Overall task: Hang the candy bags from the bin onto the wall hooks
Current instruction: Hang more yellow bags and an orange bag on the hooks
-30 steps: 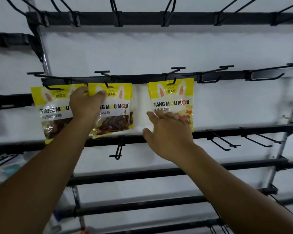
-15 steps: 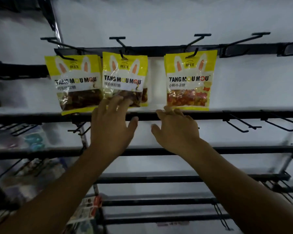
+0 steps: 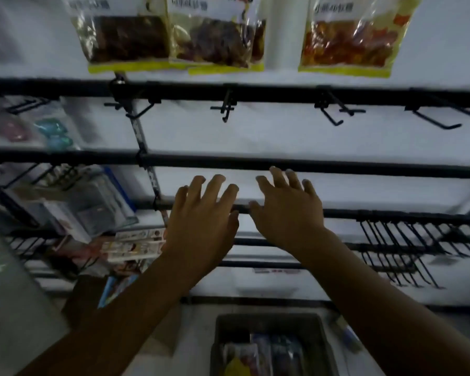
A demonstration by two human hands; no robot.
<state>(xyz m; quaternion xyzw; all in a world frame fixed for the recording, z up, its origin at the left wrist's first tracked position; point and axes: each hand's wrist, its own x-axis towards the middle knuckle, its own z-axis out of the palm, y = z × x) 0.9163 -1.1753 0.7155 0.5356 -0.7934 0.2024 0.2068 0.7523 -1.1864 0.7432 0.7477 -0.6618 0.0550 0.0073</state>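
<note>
Left hand, right hand: fingers spread, nothing held. Bin located directly below; candy bags seen inside; right hand judged marginally nearer. Hung bags noted at rack top edge.

**Obscured and cropped items**

The upper frame edge cuts off the left candy bag, middle candy bag and right candy bag; their tops and most print are lost. Another bag shows only an edge behind the middle one. The bin is cropped below, its contents dim and unidentifiable. Packaged goods at left are blurred.
</note>
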